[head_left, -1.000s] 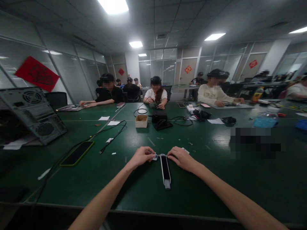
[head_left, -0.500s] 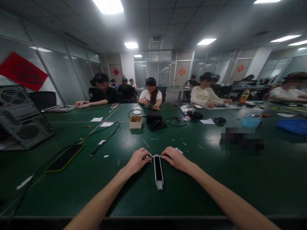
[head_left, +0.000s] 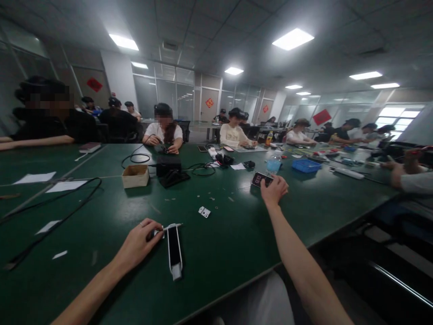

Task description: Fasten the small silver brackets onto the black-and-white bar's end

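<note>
The left grip point(head_left: 140, 241) pinches a small white piece point(head_left: 157, 233) at the far end of a long black device with white frame point(head_left: 174, 250), lying on the green surface point(head_left: 223, 253). The right grip point(head_left: 274, 190) grasps a black rectangular phone with lit screen point(head_left: 260, 179); just beyond is a bluish transparent container point(head_left: 274, 164). Between both grips lies a silvery perforated plate point(head_left: 204, 211). The right arm point(head_left: 297, 262) stretches farther forward.

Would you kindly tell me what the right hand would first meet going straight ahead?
The right hand, beyond the phone it touches, would probably first meet the clear-and-blue plastic container, though depth is unclear.
</note>
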Motion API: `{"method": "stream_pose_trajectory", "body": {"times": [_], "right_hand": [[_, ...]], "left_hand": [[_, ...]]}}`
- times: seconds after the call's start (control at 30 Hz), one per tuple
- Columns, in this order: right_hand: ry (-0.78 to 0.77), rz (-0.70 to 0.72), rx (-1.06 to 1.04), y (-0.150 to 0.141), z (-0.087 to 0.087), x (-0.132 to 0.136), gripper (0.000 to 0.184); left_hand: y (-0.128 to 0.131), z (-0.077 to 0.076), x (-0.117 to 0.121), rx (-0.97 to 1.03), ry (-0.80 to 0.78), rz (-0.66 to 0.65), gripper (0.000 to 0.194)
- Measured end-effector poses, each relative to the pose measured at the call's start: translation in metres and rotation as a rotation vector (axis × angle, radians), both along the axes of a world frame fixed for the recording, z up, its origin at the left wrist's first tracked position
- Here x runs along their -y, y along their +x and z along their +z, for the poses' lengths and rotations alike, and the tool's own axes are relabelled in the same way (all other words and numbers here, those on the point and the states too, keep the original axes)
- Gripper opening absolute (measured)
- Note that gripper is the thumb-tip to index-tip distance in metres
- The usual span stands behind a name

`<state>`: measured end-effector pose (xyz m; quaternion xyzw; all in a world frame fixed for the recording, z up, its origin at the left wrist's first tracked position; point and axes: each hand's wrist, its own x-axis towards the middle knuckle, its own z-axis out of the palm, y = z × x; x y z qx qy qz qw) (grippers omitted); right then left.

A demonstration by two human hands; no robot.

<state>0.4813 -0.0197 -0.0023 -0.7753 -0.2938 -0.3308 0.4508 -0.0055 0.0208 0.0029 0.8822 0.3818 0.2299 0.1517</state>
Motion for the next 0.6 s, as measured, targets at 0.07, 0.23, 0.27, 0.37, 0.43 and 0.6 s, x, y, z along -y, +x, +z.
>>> {"method": "stream_pose_trajectory", "body": {"times": [0.07, 0.23, 0.27, 0.37, 0.43, 0.6], "right_hand": [[0.010, -0.116, -0.071, 0.036, -0.015, 0.015, 0.062], [-0.065, -0.121, -0.158, 0.072, -0.035, 0.016, 0.085], [-0.071, -0.127, -0.153, 0.072, -0.036, 0.011, 0.084], [-0.102, -0.161, -0.085, 0.068, -0.036, -0.005, 0.082], [-0.136, -0.179, -0.038, 0.066, -0.035, -0.011, 0.081], [-0.155, -0.196, -0.044, 0.068, -0.035, -0.013, 0.086]], "left_hand": [[0.000, -0.001, -0.001, 0.001, -0.010, -0.005, 0.032], [-0.002, -0.008, -0.005, 0.025, 0.004, -0.015, 0.034], [-0.002, -0.009, -0.006, 0.025, 0.006, -0.018, 0.035], [-0.002, -0.011, -0.007, 0.031, 0.011, -0.013, 0.035], [-0.002, -0.010, -0.006, 0.037, 0.000, -0.006, 0.035], [0.000, -0.006, -0.005, 0.029, -0.038, 0.000, 0.035]]}}
